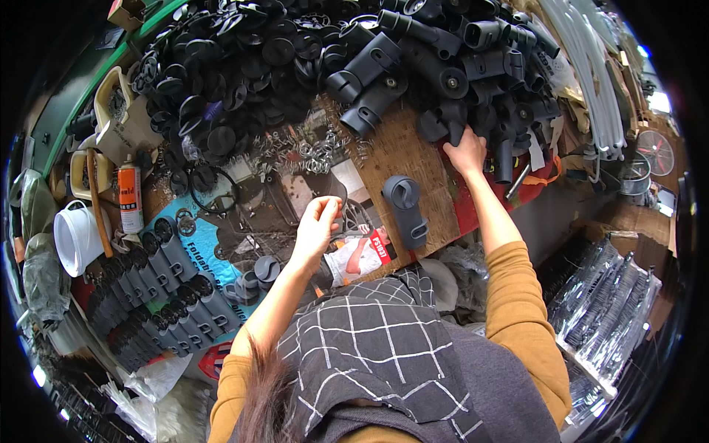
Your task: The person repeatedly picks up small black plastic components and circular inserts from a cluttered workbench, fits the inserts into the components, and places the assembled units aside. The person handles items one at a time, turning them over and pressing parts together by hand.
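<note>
My left hand hovers over the middle of the workbench, its thumb and fingertips pinched together. Whatever may be between them is too small to make out. At the lower edge of the heap, my right hand has its fingers closed around a black plastic fitting, partly hidden by neighbouring pieces. Between my hands a dark grey plastic fitting with a round knob at its far end lies by itself on the wooden board. Small metal springs lie scattered beyond my left hand.
Round black caps and tubular black fittings are heaped at the back. Finished-looking grey fittings stand in rows at left, near a spray can and white bucket. Plastic-wrapped bundles sit at right.
</note>
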Demonstrator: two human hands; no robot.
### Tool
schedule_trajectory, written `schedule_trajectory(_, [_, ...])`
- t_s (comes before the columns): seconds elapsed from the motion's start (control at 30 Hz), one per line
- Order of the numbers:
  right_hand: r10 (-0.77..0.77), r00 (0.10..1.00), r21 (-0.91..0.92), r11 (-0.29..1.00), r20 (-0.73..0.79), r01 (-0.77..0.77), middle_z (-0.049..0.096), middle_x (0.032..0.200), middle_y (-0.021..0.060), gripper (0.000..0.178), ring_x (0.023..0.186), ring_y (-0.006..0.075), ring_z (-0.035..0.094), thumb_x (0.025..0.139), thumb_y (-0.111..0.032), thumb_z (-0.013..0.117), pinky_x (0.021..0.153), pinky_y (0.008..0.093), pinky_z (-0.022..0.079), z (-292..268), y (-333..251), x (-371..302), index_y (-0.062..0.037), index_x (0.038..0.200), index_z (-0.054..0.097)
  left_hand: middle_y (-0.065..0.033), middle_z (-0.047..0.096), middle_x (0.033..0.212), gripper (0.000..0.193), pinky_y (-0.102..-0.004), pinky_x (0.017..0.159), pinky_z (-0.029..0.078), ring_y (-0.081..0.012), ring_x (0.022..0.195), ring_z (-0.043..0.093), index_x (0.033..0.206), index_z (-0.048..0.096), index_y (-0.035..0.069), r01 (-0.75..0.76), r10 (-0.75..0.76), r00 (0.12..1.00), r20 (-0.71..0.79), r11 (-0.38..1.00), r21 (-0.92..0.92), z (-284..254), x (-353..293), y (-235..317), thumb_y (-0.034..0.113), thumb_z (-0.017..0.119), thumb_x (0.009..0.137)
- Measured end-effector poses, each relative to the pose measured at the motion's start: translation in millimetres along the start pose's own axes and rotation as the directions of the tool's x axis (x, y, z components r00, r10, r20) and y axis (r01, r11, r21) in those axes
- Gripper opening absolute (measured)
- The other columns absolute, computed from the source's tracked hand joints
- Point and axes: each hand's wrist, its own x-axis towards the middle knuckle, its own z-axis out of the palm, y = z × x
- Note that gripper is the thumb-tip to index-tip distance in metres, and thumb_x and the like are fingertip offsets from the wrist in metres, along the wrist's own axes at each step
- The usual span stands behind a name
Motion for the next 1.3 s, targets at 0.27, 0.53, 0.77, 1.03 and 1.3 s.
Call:
schedule_trajectory(0.27, [-0.448, 0.859, 0.093, 0.872, -0.247, 0.481, 0.046, 0.118, 0.0231, 0.08, 0.109, 0.038, 0.04, 0.072, -0.018, 0.071, 0.096, 0.0473, 0.035, -29, -70, -170, 0.0059, 0.137, 0.03, -0.0088, 0.057, 0.12, 0.058, -0.0306, 0.091, 0.045, -0.0159, 0.108, 0.055, 0.129, 0.052, 0.005, -0.331, 0.328, 0.942, 0.068, 0.943, 0.033, 26, -1, 10, 0.028, 0.074, 0.08])
schedule_trajectory(0.53, [-0.431, 0.848, 0.8, 0.6, 0.308, 0.015, 0.05, 0.116, 0.0163, 0.056, 0.101, 0.0248, 0.052, 0.088, -0.016, 0.061, 0.087, 0.0363, 0.044, 37, -127, -219, -0.0039, 0.139, 0.039, -0.0135, 0.058, 0.124, 0.063, -0.031, 0.092, 0.047, -0.0205, 0.108, 0.058, 0.134, 0.047, -0.001, -0.126, 0.088, 0.986, 0.145, 0.952, 0.279, -52, -6, -41, 0.011, 0.072, 0.077])
schedule_trajectory(0.77, [-0.434, 0.826, 0.831, 0.552, 0.359, -0.071, 0.057, 0.115, 0.0153, 0.045, 0.104, 0.0247, 0.059, 0.085, -0.011, 0.063, 0.087, 0.0329, 0.048, 59, -129, -219, -0.006, 0.129, 0.053, -0.0133, 0.057, 0.121, 0.05, -0.0329, 0.099, 0.043, -0.022, 0.114, 0.055, 0.127, 0.054, 0.001, -0.26, 0.182, 0.965, 0.189, 0.756, 0.601, -55, 6, -47, 0.009, 0.069, 0.079])
schedule_trajectory(1.03, [-0.673, 0.602, 0.855, 0.09, 0.43, -0.51, 0.057, 0.12, 0.0075, 0.04, 0.111, 0.0134, 0.054, 0.093, -0.015, 0.06, 0.093, 0.0295, 0.044, 4, -133, -194, -0.0054, 0.13, 0.048, -0.0103, 0.047, 0.134, 0.096, -0.0364, 0.105, 0.035, -0.024, 0.124, 0.045, 0.142, 0.038, 0.01, -0.397, 0.218, 0.873, 0.436, 0.836, 0.378, -65, -25, 20, 0.031, 0.087, 0.062])
schedule_trajectory(1.3, [-0.568, 0.822, 0.776, 0.5, -0.039, 0.383, 0.053, 0.08, 0.0194, 0.025, 0.076, 0.0387, 0.054, 0.096, -0.026, 0.05, 0.067, 0.0453, 0.043, -66, -155, -218, -0.0013, 0.093, 0.05, -0.0068, 0.051, 0.122, 0.087, -0.0329, 0.097, 0.041, -0.0185, 0.114, 0.05, 0.132, 0.041, 0.01, -0.326, 0.214, 0.9, 0.378, 0.908, 0.261, -31, -68, 67, 0.022, 0.089, 0.061])
